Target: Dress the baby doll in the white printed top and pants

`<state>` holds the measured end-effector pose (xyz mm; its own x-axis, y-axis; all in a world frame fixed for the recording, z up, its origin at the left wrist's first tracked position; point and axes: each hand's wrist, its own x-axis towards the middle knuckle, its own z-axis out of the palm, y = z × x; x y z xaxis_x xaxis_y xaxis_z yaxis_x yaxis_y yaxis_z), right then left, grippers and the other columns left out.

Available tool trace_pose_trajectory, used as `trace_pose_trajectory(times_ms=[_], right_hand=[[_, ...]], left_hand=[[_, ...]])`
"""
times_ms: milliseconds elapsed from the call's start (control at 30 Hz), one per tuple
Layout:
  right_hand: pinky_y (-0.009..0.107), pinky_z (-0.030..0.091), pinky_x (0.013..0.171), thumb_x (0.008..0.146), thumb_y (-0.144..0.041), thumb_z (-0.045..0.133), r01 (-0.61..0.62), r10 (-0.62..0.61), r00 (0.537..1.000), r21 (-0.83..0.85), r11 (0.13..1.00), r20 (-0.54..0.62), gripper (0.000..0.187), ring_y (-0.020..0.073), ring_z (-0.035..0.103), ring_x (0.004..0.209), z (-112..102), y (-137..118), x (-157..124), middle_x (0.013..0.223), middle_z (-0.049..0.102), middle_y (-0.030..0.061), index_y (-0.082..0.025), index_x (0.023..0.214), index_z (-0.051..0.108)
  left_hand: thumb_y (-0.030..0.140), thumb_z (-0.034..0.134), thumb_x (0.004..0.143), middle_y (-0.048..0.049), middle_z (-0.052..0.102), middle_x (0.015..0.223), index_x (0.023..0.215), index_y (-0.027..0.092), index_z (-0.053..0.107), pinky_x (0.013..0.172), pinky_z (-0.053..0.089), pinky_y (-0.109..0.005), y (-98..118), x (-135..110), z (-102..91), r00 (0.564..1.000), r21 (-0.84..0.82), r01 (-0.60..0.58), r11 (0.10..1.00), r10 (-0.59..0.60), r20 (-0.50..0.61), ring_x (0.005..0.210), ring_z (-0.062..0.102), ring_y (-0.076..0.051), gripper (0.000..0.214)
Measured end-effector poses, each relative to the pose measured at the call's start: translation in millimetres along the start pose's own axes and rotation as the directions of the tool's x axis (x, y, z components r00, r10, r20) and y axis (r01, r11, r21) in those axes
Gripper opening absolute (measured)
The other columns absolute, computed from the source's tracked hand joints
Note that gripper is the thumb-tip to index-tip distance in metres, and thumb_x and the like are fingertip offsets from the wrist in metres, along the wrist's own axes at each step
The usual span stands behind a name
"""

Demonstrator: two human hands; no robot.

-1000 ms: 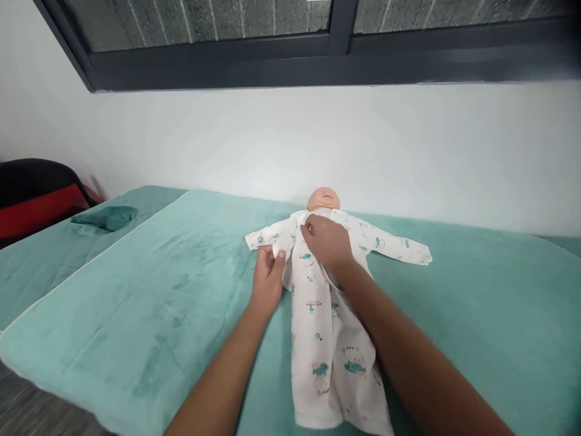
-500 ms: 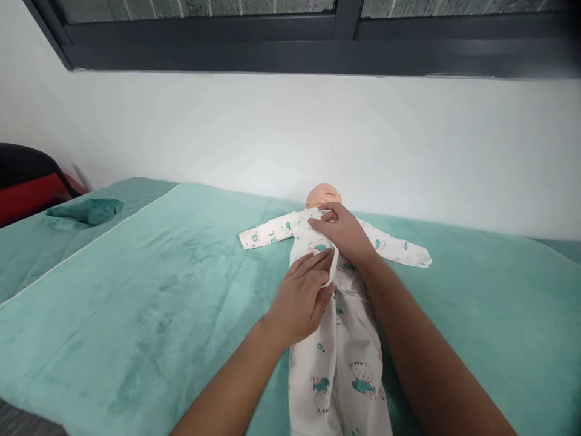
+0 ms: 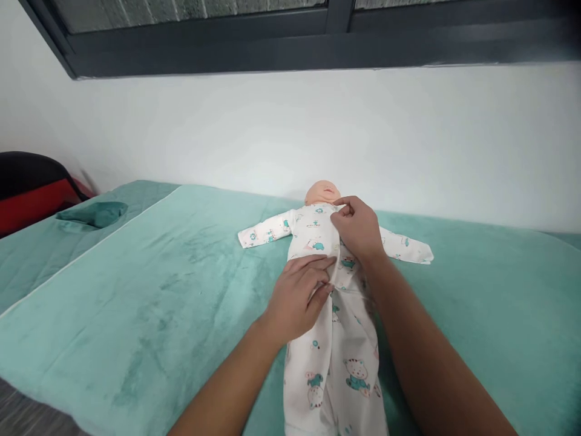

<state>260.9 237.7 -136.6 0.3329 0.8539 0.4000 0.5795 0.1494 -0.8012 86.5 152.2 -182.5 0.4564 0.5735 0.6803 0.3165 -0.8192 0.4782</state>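
Observation:
A bald doll [image 3: 322, 192] lies on its back, dressed in a white baby top [image 3: 313, 233] with teal and pink animal prints. Both long sleeves spread out to the sides. White printed baby pants [image 3: 333, 369] cover its legs below the top. At the top's lower front edge is my left hand [image 3: 299, 293], its longer fingers laid over the cloth and its thumb closed at the hem. My right hand [image 3: 357, 224] pinches the top's front edge near the neck. Its fingertips and part of the right shoulder area are hidden.
A teal padded cover [image 3: 149, 290] spreads beneath the doll, with a pale seam on the left. A small dark teal cushion-like thing [image 3: 93, 215] lies there. Beyond it is a black and red object [image 3: 36, 194]. A white wall [image 3: 227, 130] and dark window frame [image 3: 204, 51] stand behind.
The front flap, lifted before, now lies flatter across the chest. My right hand has moved slightly right and closed near the neckline. My left hand stays at the lower edge.

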Motion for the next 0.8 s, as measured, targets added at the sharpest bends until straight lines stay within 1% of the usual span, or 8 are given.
trace_pose_trajectory(times_ms=[100,133,200,267,333,433,600,800], right_hand=[[0.028,0.038,0.063,0.066,-0.025,0.054,-0.046,0.044,0.998,0.051,0.998,0.043,0.032,0.0144,0.048,0.060,-0.4,4.8,0.3,0.065,0.054,-0.0038,-0.020,0.095,0.065],[0.028,0.038,0.062,0.067,-0.026,0.054,-0.055,0.052,0.997,0.055,0.997,0.054,0.031,0.0141,0.048,0.060,-0.2,5.9,-0.2,0.065,0.053,-0.0039,-0.020,0.095,0.065],[0.028,0.037,0.062,0.067,-0.026,0.054,-0.064,0.061,0.995,0.050,0.997,0.073,0.031,0.0138,0.046,0.060,-0.1,7.2,-1.6,0.065,0.052,-0.0043,-0.020,0.095,0.065],[0.028,0.037,0.064,0.068,-0.026,0.054,-0.066,0.062,0.994,0.047,0.997,0.090,0.030,0.0137,0.046,0.061,-0.7,7.4,-2.8,0.064,0.052,-0.0047,-0.021,0.095,0.066],[0.028,0.037,0.065,0.068,-0.025,0.054,-0.067,0.061,0.992,0.058,0.996,0.106,0.031,0.0135,0.046,0.061,-1.8,7.3,-3.5,0.064,0.051,-0.0053,-0.021,0.096,0.066],[0.027,0.036,0.063,0.069,-0.025,0.055,-0.083,0.069,0.989,0.103,0.991,0.129,0.031,0.0126,0.045,0.059,-3.6,8.4,-3.0,0.063,0.050,-0.0060,-0.021,0.097,0.066],[0.026,0.035,0.060,0.069,-0.023,0.055,-0.109,0.081,0.983,0.169,0.980,0.163,0.032,0.0115,0.045,0.056,-5.3,11.0,-0.7,0.063,0.049,-0.0065,-0.022,0.099,0.065],[0.026,0.037,0.059,0.070,-0.023,0.056,-0.087,0.046,0.974,0.178,0.980,0.223,0.030,0.0109,0.045,0.056,-8.6,10.7,2.7,0.062,0.049,-0.0063,-0.022,0.099,0.065]], left_hand=[[0.017,0.044,0.096,-0.0052,0.070,0.116,0.099,0.022,0.061,0.100,0.047,-0.039,-17.2,-0.7,-3.8,0.993,-0.050,0.045,0.998,-0.050,-0.107,0.116,0.060,-0.018,0.018],[0.017,0.043,0.096,-0.0058,0.070,0.117,0.104,0.022,0.062,0.100,0.047,-0.040,-27.6,-0.1,-7.0,0.986,-0.003,0.082,0.997,-0.082,-0.143,0.115,0.060,-0.019,0.021],[0.020,0.046,0.094,-0.0079,0.065,0.125,0.118,0.022,0.059,0.104,0.044,-0.044,-53.4,2.3,-16.0,0.967,0.222,0.210,0.952,-0.169,-0.191,0.121,0.056,-0.022,0.028],[0.019,0.049,0.091,-0.0125,0.053,0.141,0.136,0.018,0.048,0.109,0.038,-0.049,-80.6,5.8,-27.1,0.931,0.484,0.364,0.796,-0.316,-0.180,0.133,0.044,-0.028,0.045],[0.022,0.046,0.092,-0.0148,0.043,0.150,0.144,0.015,0.038,0.112,0.031,-0.054,-103.9,9.4,-38.5,0.870,0.650,0.450,0.613,-0.465,-0.164,0.140,0.034,-0.031,0.054],[0.026,0.035,0.096,-0.0150,0.047,0.146,0.149,0.014,0.031,0.110,0.031,-0.056,-126.8,13.6,-53.8,0.804,0.769,0.435,0.469,-0.587,-0.096,0.135,0.039,-0.032,0.054],[0.021,0.026,0.097,-0.0155,0.055,0.135,0.149,0.012,0.031,0.101,0.040,-0.049,-143.9,15.8,-70.5,0.822,0.857,0.332,0.395,-0.567,-0.058,0.119,0.049,-0.032,0.054],[0.014,0.030,0.091,-0.0171,0.051,0.136,0.151,0.012,0.027,0.096,0.043,-0.046,-145.6,13.8,-72.2,0.791,0.839,0.392,0.376,-0.604,-0.098,0.117,0.050,-0.031,0.059]])
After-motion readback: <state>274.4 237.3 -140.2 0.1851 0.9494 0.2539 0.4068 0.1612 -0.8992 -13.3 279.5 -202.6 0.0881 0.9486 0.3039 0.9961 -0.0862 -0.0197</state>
